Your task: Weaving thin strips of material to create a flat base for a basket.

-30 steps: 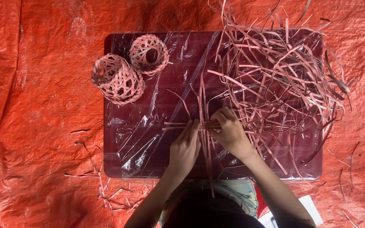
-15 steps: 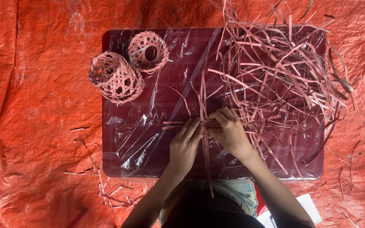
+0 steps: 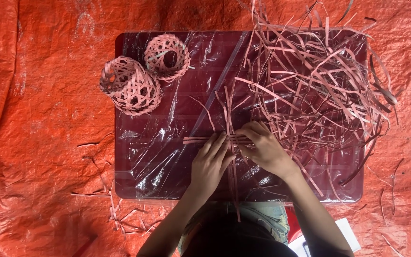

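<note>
My left hand [image 3: 211, 162] lies flat with its fingers pressing on a small crossing of pink strips [image 3: 229, 131] on the plastic-covered dark board [image 3: 158, 157]. My right hand [image 3: 262, 147] pinches the same strips from the right, fingertips touching where they cross. A big loose heap of pink strips [image 3: 319, 90] spreads over the board's right half, just beyond my right hand.
Two woven pink balls sit at the board's top left, one larger [image 3: 130, 86] and one smaller [image 3: 167, 57]. An orange tarp [image 3: 39, 143] lies under everything, with stray strips [image 3: 120, 214] near the front left. A white paper [image 3: 343, 235] shows at the bottom right.
Both hands have stayed at the crossing of strips, with only slight finger shifts. The view has drifted a little.
</note>
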